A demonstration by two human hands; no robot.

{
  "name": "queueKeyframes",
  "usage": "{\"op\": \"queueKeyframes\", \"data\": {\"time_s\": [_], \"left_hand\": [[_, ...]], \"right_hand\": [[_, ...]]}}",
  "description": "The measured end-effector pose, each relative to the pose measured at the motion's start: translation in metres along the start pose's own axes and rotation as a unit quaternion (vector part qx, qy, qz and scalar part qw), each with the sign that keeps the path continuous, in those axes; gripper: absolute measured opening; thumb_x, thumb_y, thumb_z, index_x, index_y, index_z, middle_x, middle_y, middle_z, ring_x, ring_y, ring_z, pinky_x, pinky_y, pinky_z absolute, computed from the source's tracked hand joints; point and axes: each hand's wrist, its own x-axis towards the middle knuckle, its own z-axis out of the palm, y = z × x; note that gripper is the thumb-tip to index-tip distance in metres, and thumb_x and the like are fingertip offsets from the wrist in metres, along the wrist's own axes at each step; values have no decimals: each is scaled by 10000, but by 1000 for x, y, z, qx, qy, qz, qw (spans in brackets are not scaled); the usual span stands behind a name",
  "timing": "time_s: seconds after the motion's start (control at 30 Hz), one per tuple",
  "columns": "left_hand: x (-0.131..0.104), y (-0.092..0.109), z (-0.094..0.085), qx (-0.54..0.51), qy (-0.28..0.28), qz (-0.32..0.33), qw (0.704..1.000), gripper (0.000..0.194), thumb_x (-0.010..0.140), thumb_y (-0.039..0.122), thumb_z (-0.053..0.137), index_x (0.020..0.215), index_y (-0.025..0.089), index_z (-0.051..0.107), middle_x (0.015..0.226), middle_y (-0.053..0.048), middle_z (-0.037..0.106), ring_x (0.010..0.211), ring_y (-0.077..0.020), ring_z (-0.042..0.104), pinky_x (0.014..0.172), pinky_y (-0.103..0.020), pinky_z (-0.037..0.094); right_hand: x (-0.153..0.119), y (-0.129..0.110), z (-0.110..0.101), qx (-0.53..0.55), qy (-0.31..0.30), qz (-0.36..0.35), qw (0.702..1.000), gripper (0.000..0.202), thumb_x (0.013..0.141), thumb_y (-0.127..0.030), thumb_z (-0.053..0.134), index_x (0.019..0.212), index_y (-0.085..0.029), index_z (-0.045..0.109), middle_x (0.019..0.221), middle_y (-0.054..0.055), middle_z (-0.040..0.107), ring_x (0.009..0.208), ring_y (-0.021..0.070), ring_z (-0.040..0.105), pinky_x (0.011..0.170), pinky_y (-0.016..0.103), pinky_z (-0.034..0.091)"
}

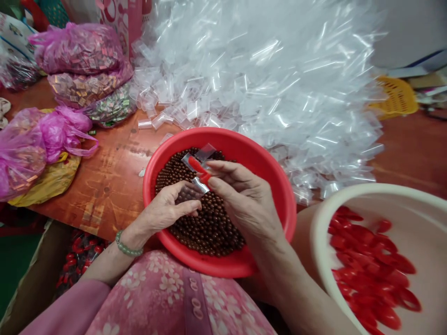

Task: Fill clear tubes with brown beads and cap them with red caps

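Over a red basin [275,186] of small, shiny brown balls [213,228], my two hands come close together. My left hand [171,209], with a green bead bracelet at its wrist, pinches a clear plastic sleeve [188,193] between thumb and fingers. The thumb and fingertips of my right hand [244,195] are closed on a small red plastic piece [197,166], which almost touches the sleeve's end. Just beyond the fingertips, another clear sleeve [206,151] shows above the balls. Whether it is held or lying there, I cannot tell.
A large heap of clear plastic sleeves [265,83] covers the table behind the basin. At right stands a cream tub [321,223] with red plastic pieces [373,265]. Pink bags [84,51] of small packets are at left, and a yellow basket [398,95] is at back right.
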Motion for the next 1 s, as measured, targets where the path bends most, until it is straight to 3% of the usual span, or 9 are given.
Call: {"op": "queueKeyframes", "data": {"time_s": [0.17, 0.43, 0.6, 0.73, 0.87, 1.0], "left_hand": [[1, -3, 1, 19, -13, 12, 1000, 286, 747, 330, 725, 906, 137, 585, 717, 25, 574, 653, -88, 532, 664, -233, 451], [1, -7, 1, 53, -30, 30, 998, 150, 818, 251, 632, 758, 138, 555, 685, 24, 531, 632, -88, 476, 640, -234, 421], [3, -8, -1, 31, -27, 41, 998, 100, 810, 226, 634, 834, 135, 598, 748, 13, 554, 731, -115, 508, 736, -257, 433], [4, -9, -3, 27, -31, 39, 998, 204, 814, 291, 664, 936, 129, 647, 835, -13, 604, 793, -135, 533, 811, -283, 439], [5, -10, -4, 39, -53, 80, 995, 282, 842, 354, 663, 1022, 138, 681, 922, -34, 657, 895, -163, 566, 949, -316, 418], [3, -11, -5, 46, -78, 85, 992, 275, 877, 372, 609, 1005, 145, 695, 893, -40, 678, 881, -189, 584, 923, -341, 440]], "right_hand": [[-6, -2, 6, -84, -30, 11, 996, 120, 805, -299, 735, 905, -234, 747, 863, -1, 754, 762, 141, 692, 720, 267, 554], [-13, 1, 18, -148, 24, -97, 984, 67, 799, -173, 707, 830, -219, 743, 827, -4, 768, 779, 140, 719, 767, 268, 572], [-13, -2, 23, -172, 26, -107, 979, 69, 816, -172, 695, 848, -215, 738, 847, 7, 766, 795, 148, 716, 781, 281, 576], [-14, 1, 24, -194, 24, -104, 975, 74, 831, -181, 686, 875, -215, 734, 856, 19, 761, 803, 161, 715, 793, 308, 581], [-15, 5, 17, -229, -14, -166, 959, 104, 858, -172, 658, 918, -229, 719, 908, 43, 756, 855, 186, 702, 809, 358, 574], [-15, 7, 7, -291, -85, -263, 916, 290, 799, -208, 739, 1080, -244, 673, 1029, 83, 751, 939, 237, 704, 811, 403, 580]]}}
